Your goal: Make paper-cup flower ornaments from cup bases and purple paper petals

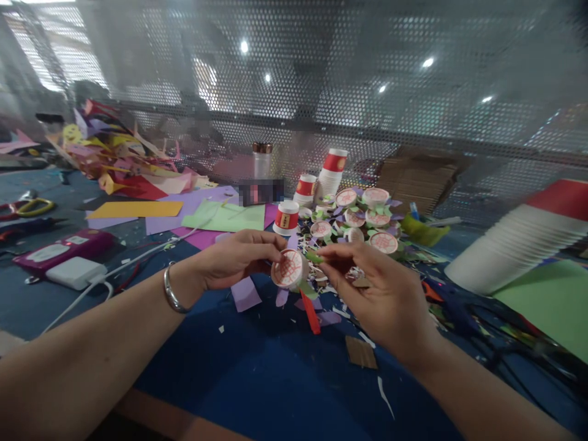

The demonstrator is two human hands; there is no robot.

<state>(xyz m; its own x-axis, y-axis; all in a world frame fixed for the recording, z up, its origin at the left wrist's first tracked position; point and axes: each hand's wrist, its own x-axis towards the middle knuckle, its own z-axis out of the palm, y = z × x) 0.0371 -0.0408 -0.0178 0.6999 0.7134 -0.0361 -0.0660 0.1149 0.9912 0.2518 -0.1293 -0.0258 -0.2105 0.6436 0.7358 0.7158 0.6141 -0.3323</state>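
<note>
On the blue table (257, 380), near the middle and toward the near edge, the left hand (245, 260) holds the cup piece (288, 268), a short white round with an orange line pattern on its face. About containers: beyond the hands, a red and white cup (286, 217) seems to stand mouth down, so its inside cannot be seen. Behind it are a second cup (304, 188) and a small stack (329, 184) of cups set one into another; a jar (262, 164) with a brown lid stands toward the far edge (what it contains is too blurred to tell). By the right edge, a large stack (523, 233) of nested cups looks slanted. Many finished-looking rounds (353, 217), with green and purple paper around them, lie crowded beside the small stack. The left thumb and fingers are closed around the cup piece's side, thumb at the upper rim. The right hand (372, 288) has its thumb and forefinger pressed together on a green strip (314, 257), just beside the cup piece; whether the two touch, I cannot tell. Both forearms come over the near edge, one from each corner, and converge; the left wrist, with a bracelet (171, 288), is almost straight, and the right fingers point inward.
</note>
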